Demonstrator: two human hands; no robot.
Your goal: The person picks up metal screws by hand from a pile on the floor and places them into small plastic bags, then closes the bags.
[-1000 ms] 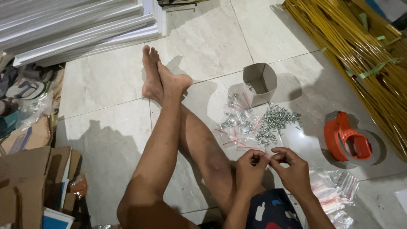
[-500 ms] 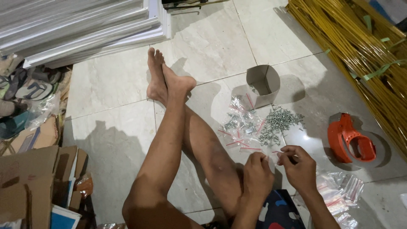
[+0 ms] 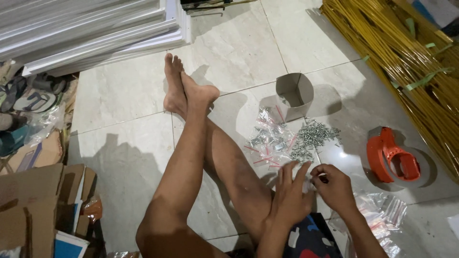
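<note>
Just beyond the hands lies a heap of shiny metal screws (image 3: 314, 136) beside clear, glossy plastic bags (image 3: 267, 138) on smooth, polished floor tiles (image 3: 239, 43). Further off stands a matt cardboard sleeve (image 3: 294, 95); right of the hands sits a glossy orange plastic tape dispenser (image 3: 392, 160).

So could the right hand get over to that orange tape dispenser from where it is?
Probably yes. The right hand is pinching a small clear bag together with the left hand, and the orange tape dispenser sits on bare floor tile just to its right, with nothing lying between them.
</note>
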